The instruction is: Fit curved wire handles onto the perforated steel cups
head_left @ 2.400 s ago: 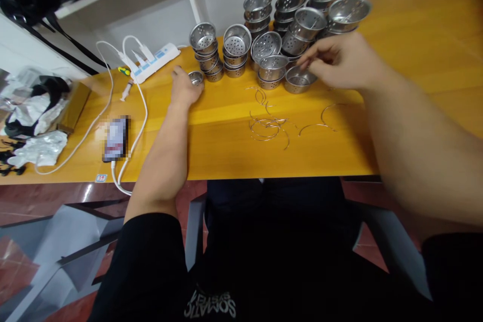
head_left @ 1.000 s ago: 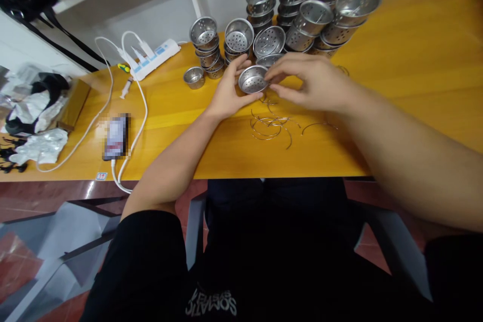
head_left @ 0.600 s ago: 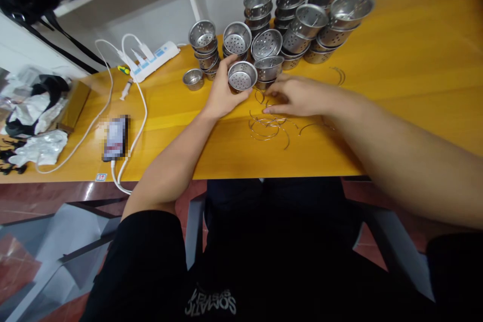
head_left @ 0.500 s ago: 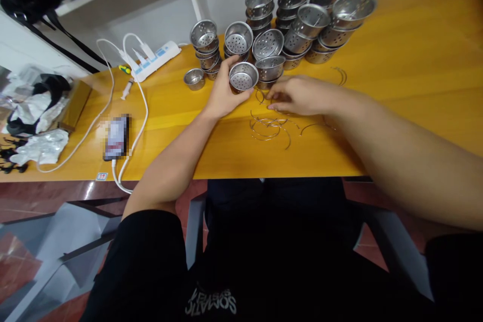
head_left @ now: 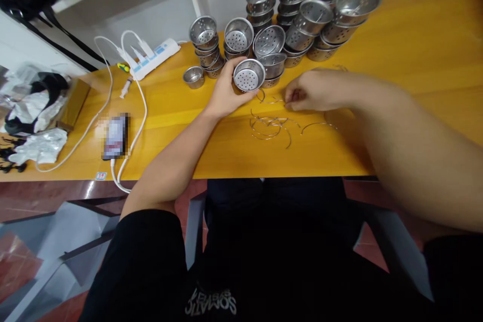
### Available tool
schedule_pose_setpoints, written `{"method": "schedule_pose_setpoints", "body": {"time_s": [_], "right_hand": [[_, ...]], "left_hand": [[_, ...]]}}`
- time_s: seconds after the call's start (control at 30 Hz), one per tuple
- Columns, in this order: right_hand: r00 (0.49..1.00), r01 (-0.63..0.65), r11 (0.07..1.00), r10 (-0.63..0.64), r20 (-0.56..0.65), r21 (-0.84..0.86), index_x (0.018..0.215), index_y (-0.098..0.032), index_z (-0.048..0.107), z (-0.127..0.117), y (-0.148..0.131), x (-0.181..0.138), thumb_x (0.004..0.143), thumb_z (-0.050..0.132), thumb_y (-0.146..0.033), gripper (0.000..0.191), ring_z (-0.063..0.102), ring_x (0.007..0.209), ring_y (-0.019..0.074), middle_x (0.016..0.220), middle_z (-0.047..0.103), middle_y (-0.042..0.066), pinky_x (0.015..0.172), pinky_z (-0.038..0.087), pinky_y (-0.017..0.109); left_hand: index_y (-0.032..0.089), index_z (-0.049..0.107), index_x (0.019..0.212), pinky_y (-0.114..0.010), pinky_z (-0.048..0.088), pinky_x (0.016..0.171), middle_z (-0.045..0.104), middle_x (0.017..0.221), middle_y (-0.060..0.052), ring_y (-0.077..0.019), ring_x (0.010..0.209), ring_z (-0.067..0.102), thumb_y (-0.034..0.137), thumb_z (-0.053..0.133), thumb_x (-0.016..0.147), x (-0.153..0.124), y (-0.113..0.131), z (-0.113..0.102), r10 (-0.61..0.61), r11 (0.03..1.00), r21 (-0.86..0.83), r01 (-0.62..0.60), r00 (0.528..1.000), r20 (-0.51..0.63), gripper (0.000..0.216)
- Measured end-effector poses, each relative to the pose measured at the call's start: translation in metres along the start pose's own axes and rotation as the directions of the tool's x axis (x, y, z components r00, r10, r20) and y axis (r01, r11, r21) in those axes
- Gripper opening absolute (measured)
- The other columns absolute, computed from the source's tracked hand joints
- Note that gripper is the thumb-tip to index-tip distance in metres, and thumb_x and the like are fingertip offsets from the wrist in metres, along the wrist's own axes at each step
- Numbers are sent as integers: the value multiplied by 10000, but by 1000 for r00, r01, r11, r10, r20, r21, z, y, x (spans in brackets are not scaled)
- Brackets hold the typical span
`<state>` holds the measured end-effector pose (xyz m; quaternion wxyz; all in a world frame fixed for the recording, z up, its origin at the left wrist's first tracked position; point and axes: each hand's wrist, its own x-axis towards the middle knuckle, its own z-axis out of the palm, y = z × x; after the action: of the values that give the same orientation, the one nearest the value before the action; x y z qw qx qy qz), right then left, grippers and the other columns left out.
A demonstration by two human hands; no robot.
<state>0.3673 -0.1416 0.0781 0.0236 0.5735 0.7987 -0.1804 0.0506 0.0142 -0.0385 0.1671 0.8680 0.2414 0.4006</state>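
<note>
My left hand [head_left: 224,94] is wrapped round a small perforated metal strainer cup [head_left: 248,74], held tilted just above the yellow table [head_left: 415,60]. My right hand [head_left: 315,91] is closed in a pinch to the right of it, above a loose pile of thin wire rings [head_left: 269,126]; a thin wire seems to run from its fingertips toward the cup. Stacks of the same strainer cups [head_left: 302,10] stand behind both hands. A single small cup [head_left: 193,76] sits apart on the left.
A white power strip [head_left: 151,58] with cables lies at the back left. A phone [head_left: 115,137] on a white cable rests near the table's front edge. Crumpled bags and a brown box [head_left: 73,105] sit at the far left. My dark-clothed lap is below the table edge.
My right hand has risen from the wire pile and shifted right, now pinched shut. The cup in my left hand has tipped up slightly.
</note>
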Motion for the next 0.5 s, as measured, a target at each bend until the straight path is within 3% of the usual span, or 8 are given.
{"method": "schedule_pose_setpoints", "body": {"time_s": [0.13, 0.27, 0.4, 0.5], "right_hand": [[998, -33, 997, 36, 44, -75, 1112, -220, 887, -5, -28, -5, 1085, 787, -113, 149, 775, 957, 298, 1044, 877, 95, 905, 518, 443], [998, -43, 983, 49, 28, -180, 1129, -229, 863, -4, -43, -6, 1078, 820, -188, 79, 781, 1016, 333, 1072, 863, 110, 860, 481, 434], [988, 34, 986, -59, -145, -164, 1358, -201, 840, 2, -29, -2, 1146, 825, -336, 251, 818, 1243, 384, 1408, 881, 197, 998, 569, 469], [985, 48, 994, -63, -162, -96, 1401, -178, 852, 5, -12, 2, 1199, 791, -383, 294, 830, 1209, 361, 1383, 896, 206, 1035, 593, 485]], "left_hand": [[316, 496, 1854, -643, 612, 1501, 715, 1795, -187, -420, 1694, 763, 1104, 806, 1028, 1, -2, 1, 30, 999, -17, -30, 1000, 3, 1183], [329, 452, 1883, -649, 601, 1502, 692, 1814, -187, -421, 1705, 756, 1131, 771, 1026, 1, -5, 2, 49, 998, -32, -49, 999, 22, 1216], [326, 429, 1912, -645, 578, 1525, 662, 1846, -192, -430, 1749, 716, 1120, 770, 1036, 0, -10, 5, 38, 998, -58, -36, 999, 23, 1230], [331, 370, 1959, -639, 550, 1545, 628, 1892, -201, -433, 1780, 689, 1111, 759, 1051, 0, -10, 6, 20, 999, -51, -17, 999, 48, 1258]]}}
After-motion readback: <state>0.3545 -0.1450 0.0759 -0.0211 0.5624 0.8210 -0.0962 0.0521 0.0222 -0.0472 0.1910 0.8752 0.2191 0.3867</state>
